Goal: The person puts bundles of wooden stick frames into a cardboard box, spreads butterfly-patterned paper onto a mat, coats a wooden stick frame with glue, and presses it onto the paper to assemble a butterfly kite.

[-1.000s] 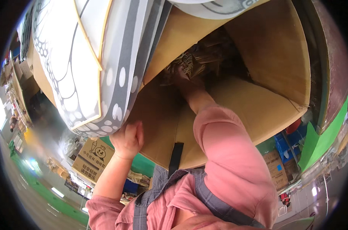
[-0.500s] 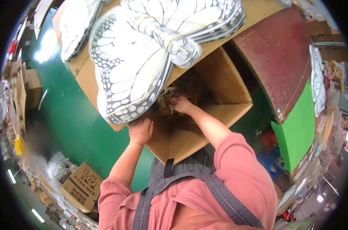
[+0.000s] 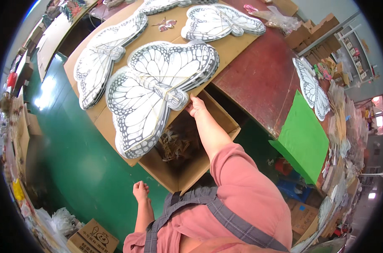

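A large cardboard sheet (image 3: pixel 102 110) covers the tabletop, with banded stacks of white butterfly cutouts lying on it. My right hand (image 3: pixel 194 106) grips the sheet's near edge beside the head of the closest butterfly stack (image 3: pixel 145 92), its thumb on top and its other fingers mostly hidden. Below that edge stands a deep open cardboard box (image 3: pixel 219 110), holding a tangle of tan pieces (image 3: pixel 172 145) that I cannot make out. My left hand (image 3: pixel 141 192) hangs over the green floor left of the box, fingers curled; whatever they may hold is hidden.
More butterfly stacks (image 3: pixel 225 23) lie farther back, around a small reddish piece (image 3: pixel 165 25). To the right are a dark red tabletop (image 3: pixel 250 76) and a bright green sheet (image 3: pixel 305 139). A printed carton (image 3: pixel 92 238) stands on the floor at lower left.
My right hand has come out of the box up to the sheet's edge. My left hand has left the box's rim and moved down toward me. The view now takes in more of the table.
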The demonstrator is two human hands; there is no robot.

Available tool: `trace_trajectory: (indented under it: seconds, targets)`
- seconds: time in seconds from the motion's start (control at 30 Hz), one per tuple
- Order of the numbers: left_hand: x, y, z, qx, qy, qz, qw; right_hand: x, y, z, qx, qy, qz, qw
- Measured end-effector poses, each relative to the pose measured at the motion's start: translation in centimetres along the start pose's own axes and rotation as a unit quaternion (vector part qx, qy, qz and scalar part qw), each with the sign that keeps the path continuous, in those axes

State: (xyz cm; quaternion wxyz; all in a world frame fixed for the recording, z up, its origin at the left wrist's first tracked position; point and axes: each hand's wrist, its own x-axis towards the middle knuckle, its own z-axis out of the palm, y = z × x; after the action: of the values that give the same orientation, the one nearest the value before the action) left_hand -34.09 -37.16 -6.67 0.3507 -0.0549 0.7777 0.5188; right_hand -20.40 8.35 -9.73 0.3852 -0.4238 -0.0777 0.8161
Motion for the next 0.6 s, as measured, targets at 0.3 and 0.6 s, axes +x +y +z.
trace_trajectory:
  seconds: [0.3,0.6]
  targets:
    - [3.9,-0.3,-2.1,-0.156,0.026,-0.128,0.979,-0.9,0.9,-1.7,-0.047,0.068,-0.066,0.994]
    - [11.9,5.4,2.5,-0.213,-0.111,-0.131,0.962,-0.2,-0.6,-4.5,-0.027,0.123,-0.072,0.989]
